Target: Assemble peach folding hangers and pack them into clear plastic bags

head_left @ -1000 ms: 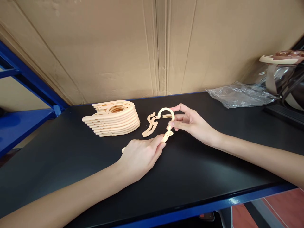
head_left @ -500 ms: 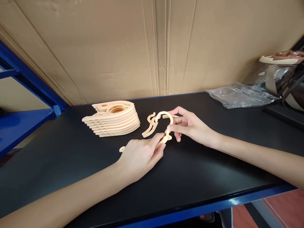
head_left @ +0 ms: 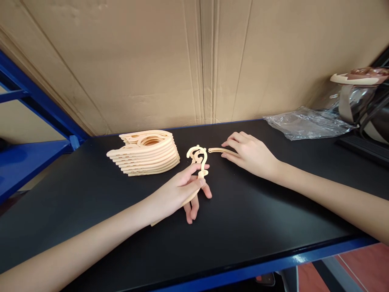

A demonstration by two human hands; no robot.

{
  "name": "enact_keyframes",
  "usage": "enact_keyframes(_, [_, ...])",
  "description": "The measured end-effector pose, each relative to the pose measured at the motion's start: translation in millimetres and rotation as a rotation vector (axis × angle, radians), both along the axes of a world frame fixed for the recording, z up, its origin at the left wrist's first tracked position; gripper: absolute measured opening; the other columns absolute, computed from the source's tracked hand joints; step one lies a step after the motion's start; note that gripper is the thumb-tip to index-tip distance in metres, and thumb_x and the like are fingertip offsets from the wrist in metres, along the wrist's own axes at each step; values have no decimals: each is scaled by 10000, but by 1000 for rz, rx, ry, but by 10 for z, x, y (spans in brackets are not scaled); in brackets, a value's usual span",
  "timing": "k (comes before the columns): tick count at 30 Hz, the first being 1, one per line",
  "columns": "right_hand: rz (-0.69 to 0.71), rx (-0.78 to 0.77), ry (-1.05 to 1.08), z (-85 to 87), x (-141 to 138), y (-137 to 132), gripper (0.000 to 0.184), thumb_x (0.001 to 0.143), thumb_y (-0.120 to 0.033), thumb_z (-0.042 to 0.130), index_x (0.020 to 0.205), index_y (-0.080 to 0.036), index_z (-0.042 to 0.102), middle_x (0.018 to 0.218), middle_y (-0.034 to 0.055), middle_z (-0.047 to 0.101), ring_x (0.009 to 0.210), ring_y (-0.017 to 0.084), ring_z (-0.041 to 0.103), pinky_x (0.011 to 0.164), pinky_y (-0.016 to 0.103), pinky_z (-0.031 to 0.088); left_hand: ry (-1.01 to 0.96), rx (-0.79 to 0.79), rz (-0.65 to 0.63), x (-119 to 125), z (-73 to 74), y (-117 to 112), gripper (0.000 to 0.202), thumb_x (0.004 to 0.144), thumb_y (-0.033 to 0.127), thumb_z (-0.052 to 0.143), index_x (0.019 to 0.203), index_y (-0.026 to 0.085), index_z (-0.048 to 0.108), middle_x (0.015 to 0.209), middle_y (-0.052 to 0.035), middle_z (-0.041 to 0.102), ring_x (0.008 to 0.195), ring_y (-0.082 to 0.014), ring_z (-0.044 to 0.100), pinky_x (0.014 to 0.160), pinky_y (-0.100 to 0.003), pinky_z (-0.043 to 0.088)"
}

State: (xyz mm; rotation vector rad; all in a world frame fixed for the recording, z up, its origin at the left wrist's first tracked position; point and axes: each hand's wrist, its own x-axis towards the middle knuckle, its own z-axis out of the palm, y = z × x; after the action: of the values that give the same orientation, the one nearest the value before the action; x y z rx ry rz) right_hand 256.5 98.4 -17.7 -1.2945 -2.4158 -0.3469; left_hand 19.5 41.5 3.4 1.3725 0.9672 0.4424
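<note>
Since the frame 0.5 s earlier, the 2 hands have separated: the right hand (head_left: 253,156) has released the hook piece (head_left: 203,162) and moved further right of the stack of hanger parts (head_left: 146,156), while the left hand (head_left: 182,190) has turned palm-inward and lifted the piece.

1. Left hand: thumb and index finger are pinched together on the stem of the hook piece. The other fingers point down, and their tips appear to rest on the black table (head_left: 91,211). The hook end stands up just right of the stack. The long arm of the piece runs back under the palm toward the near side.
2. Right hand: fingers are extended and apart, lying flat on the table, clamped on nothing. The fingertips touch 1 curved strip (head_left: 219,151), which lies flat, right of the stack and just beyond the hook end.
3. Stack: peach-coloured flat parts, nested, resting on the table, not touched by either hand.
4. A crumpled clear plastic bag (head_left: 306,121) lies far right of the stack, against the cardboard wall (head_left: 152,61).
</note>
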Motion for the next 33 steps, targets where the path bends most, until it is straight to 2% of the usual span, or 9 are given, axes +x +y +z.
enact_keyframes(7, [15,-130,-11,-72,3,26,273,967,-132,359,1115,-156,587,999,100,604,863,218,583,787,352,456,-146,-116,37,-25,61,59,252,916,153,531,1168,156,527,1070,-83,571,741,-149,642,512,-241,588])
enact_keyframes(11, [20,-218,120,-42,-39,-54,303,950,-116,328,1187,-185,505,1087,88,560,723,159,586,631,281,450,-162,-179,45,-47,61,82,145,928,150,538,1064,118,578,1021,-80,610,777,-152,657,612,-249,604])
enact_keyframes(13, [18,-234,143,1,-70,-107,287,960,-140,306,1163,-205,499,1042,60,585,656,143,568,579,265,415,-163,-180,62,-56,48,84,139,940,194,546,1048,120,592,1003,-76,623,778,-153,661,618,-248,603])
enact_keyframes(16, [34,-255,184,82,-108,-184,248,998,-240,272,1006,-215,518,735,-12,587,527,124,496,535,245,352,-160,-176,98,-63,36,83,172,948,253,549,1053,133,612,1030,-80,643,745,-145,664,608,-254,605])
enact_keyframes(18, [48,-252,195,129,-119,-227,332,1014,-335,240,848,-209,499,562,-40,487,438,110,398,503,241,300,-154,-186,125,-65,37,84,195,957,273,530,1062,137,621,1060,-93,662,645,-117,647,579,-258,600])
enact_keyframes(21, [152,-203,148,159,-117,-274,502,1008,-495,183,682,-203,428,492,-37,403,401,100,312,475,245,239,-132,-197,137,-71,45,86,250,969,319,499,1092,144,631,1080,-114,690,498,-80,594,529,-245,574])
enact_keyframes(26, [348,-142,-28,103,-113,-298,548,992,-557,240,690,-182,502,520,-14,480,417,94,345,465,244,186,-48,-162,92,-82,57,89,341,966,389,481,1075,132,677,813,-70,730,418,-74,558,626,-230,542])
enact_keyframes(30, [432,-110,-95,75,-127,-297,565,1010,-499,266,654,-164,550,539,3,526,444,89,388,475,249,188,-16,-123,79,-76,73,90,357,940,395,506,1126,149,687,526,4,629,426,-108,563,717,-267,531])
enact_keyframes(33, [425,-54,-113,77,-138,-303,584,1007,-499,281,628,-158,564,523,4,523,440,89,393,478,256,191,-12,-156,80,-67,77,94,369,932,408,525,1130,143,689,417,21,550,431,-112,573,653,-224,525])
